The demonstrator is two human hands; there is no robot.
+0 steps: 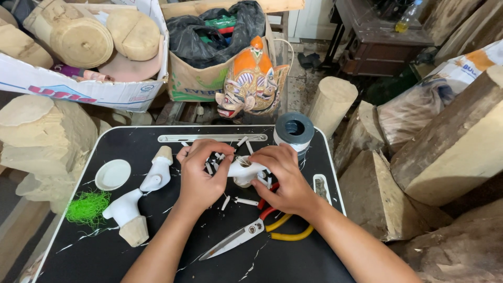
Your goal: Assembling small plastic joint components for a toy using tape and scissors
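White carved piece sits right between both hands at the middle of the black tray table, lifted just off the surface. Left hand is curled closed around its left end, fingers bent over the top, thumb tucked toward the body of the piece. Right hand is closed on the other end, fingertips pinching along the upper edge, with what looks like a thin strand running near the pinch, though it is too fine to be sure. Judging from this, the work goes best with the left hand steadying and the right doing the fine handling, both kept low over the table so nothing slips away.

Just under the right wrist lie scissors with open blades, and pliers with yellow handles touching them. Small white offcuts litter the table around the hands. Farther left, two more white figures with wooden ends lie side by side, a white round lid beside them, and a tuft of green fibre near the edge. At the back rim, a grey spool stands upright next to a long metal ruler. Beyond the table, a painted mask leans on a cardboard box, with raw wood blocks stacked right.
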